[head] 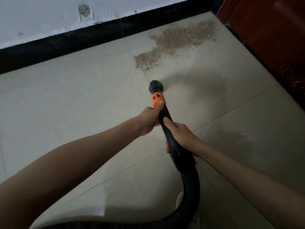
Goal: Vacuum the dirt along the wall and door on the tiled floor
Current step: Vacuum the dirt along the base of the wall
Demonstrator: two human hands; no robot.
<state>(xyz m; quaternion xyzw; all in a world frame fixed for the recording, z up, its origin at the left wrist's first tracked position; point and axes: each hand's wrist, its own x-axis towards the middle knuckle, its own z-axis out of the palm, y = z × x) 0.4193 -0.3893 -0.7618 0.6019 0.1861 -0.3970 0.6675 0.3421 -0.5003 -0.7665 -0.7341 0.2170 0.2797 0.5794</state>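
From the head view, the tiled floor [82,96] runs up to a black skirting board [66,42] under a white wall [41,17] on the far side, and to a reddish-brown door [272,38] on the right; the 2 edges meet in the far right corner. A wide stretch of bare tile lies open to the left and near side.

The dirt [175,45] lies as a brown, grainy patch in that corner, reaching close to the skirting and near the door's foot.

The vacuum wand [166,124] has its long axis running from the near right up toward the far left, its black nozzle [156,86] pointing at the dirt but short of it, near a tile joint. An orange collar [158,99] sits behind the nozzle.

The left hand [149,120] grips the wand just behind the collar, thumb on the orange. The right hand [180,134] grips the wand lower down.

The ribbed hose [191,187] curves down and is cut off at the bottom edge. Whether the nozzle touches the floor cannot be told. A round mark on the wall [85,10] is hard to make out.
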